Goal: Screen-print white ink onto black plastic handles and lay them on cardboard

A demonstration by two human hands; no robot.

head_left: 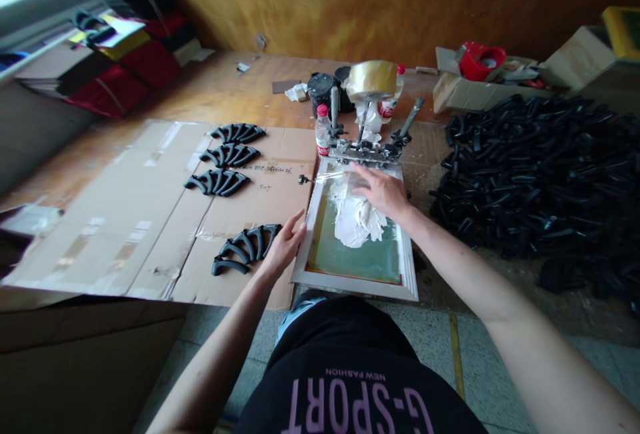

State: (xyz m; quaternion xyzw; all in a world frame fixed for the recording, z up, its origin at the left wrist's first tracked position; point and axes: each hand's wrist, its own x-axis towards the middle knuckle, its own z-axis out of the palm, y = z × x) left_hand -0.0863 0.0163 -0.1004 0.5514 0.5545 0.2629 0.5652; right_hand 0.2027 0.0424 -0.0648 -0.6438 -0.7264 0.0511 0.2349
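Note:
A framed screen (350, 264) with a green mesh lies in front of my body, clamped at its far end to a metal fixture (367, 153). Thick white paste (356, 224) is heaped on the mesh. Over the upper part of the frame is my right hand (383, 191), its fingers spread, with nothing visible in its grasp. My left hand (286, 242) is at the frame's left edge, fingers apart and holding nothing. Just left of it, curved black parts (245, 247) lie fanned out on cardboard (165, 221). Three similar groups (217, 182) sit farther back.
A large heap of black parts (530, 181) covers the right side. Behind the fixture are a roll of tape (373, 81), a red-capped bottle (323, 133) and a dark tub (320, 89). An open carton (470, 95) stands back right; stacked boxes (113, 87) are back left.

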